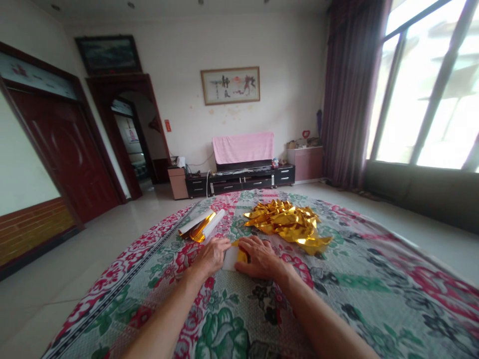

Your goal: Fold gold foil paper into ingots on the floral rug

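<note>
Sheet [230, 262], white and gold, one: lying flat on the worktop [374, 304], well in from the left edge, between both hands; these are hiding its long axis. Right hand [258, 257]: covering the gold part, fingers bending, pinch or not cannot be told. Left hand [213, 256]: meeting the sheet's left side, fingers bunching together, pinch likewise unclear. Rolled sheets [202, 228]: lying beyond the left hand, toward the far edge. Gold pile [284, 220]: sitting beyond the right hand, toward the same edge.
</note>
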Available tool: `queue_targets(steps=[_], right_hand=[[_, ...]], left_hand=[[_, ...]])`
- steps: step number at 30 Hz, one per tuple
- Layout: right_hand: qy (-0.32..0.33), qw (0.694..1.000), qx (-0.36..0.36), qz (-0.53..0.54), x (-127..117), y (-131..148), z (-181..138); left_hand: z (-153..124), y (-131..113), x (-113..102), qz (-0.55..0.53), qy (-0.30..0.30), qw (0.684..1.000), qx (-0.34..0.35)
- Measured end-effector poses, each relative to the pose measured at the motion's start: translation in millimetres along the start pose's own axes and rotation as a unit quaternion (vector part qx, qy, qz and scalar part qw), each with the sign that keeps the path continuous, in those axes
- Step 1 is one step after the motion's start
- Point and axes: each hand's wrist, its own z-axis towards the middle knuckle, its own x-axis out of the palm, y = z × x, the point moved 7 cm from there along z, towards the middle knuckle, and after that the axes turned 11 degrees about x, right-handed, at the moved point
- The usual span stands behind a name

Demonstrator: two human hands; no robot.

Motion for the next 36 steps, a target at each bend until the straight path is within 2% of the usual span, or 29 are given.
queue_targets(steps=[8, 16, 21, 24, 27, 29, 36], right_hand=[[-0.016, 1.0, -0.012, 0.006, 1.0, -1.8, 0.0], [-0.015, 1.0, -0.012, 0.008, 2.6, -2.3, 0.1], [-0.018, 1.0, -0.003, 0.016, 0.4, -2.2, -0.1], [-0.01, 1.0, -0.001, 0.01, 1.1, -2.1, 0.1], [-0.015, 1.0, -0.008, 0.01, 1.5, -2.2, 0.6], [-0.023, 1.0, -0.012, 0.015, 1.9, -2.8, 1.2], [-0.026, 0.999, -0.013, 0.028, 4.6, -4.1, 2.5]], left_hand=[[26.4, -9.4, -1.3, -0.005, 0.016, 1.0, -0.001], [16.0, -4.8, 6.0, -0.016, 0.028, 0.999, 0.01], [6.2, 3.0, -2.8, -0.01, 0.025, 1.0, 0.009], [7.4, 3.5, -13.4, 0.01, -0.011, 1.0, -0.027], [15.0, -7.0, -12.9, -0.012, -0.053, 0.998, -0.017], [18.5, -12.0, -8.2, -0.04, -0.082, 0.996, -0.023], [18.0, -15.5, 4.4, -0.08, -0.117, 0.989, -0.046]])
